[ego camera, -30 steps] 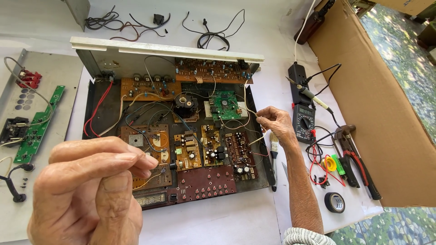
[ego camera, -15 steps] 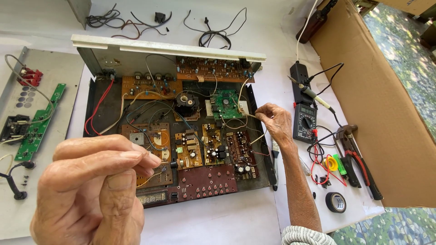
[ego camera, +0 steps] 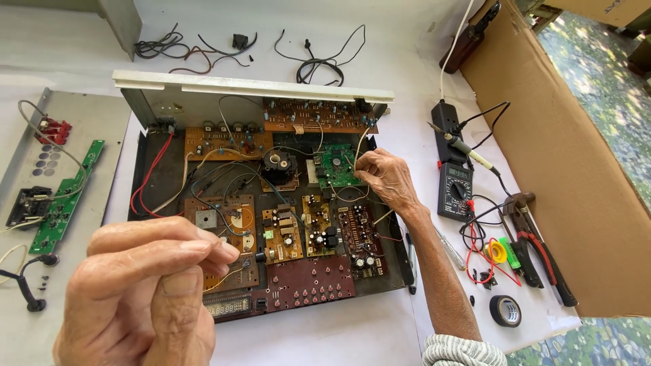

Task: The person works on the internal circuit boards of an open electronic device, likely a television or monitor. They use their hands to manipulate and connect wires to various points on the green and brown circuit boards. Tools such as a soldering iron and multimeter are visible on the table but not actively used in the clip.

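Here, right hand (ego camera: 388, 177) fingers pinch a wire (ego camera: 361, 142).

Left hand (ego camera: 146, 291) raised close, fingertips pinched against thumb; right hand (ego camera: 388, 177) stretched forward, palm down, fingers curled.

Electronics repair workbench: an opened amplifier chassis (ego camera: 271, 224) with exposed circuit boards, multimeter (ego camera: 456, 191), soldering iron (ego camera: 468, 150), pliers (ego camera: 536, 244) and tape roll (ego camera: 506, 310) on a white-covered counter (ego camera: 339, 339).

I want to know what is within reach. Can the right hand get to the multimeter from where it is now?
Probably yes. The right hand pinches a thin wire at the green circuit board, and the multimeter lies just beside the chassis on that side. Only loose test leads lie around it.
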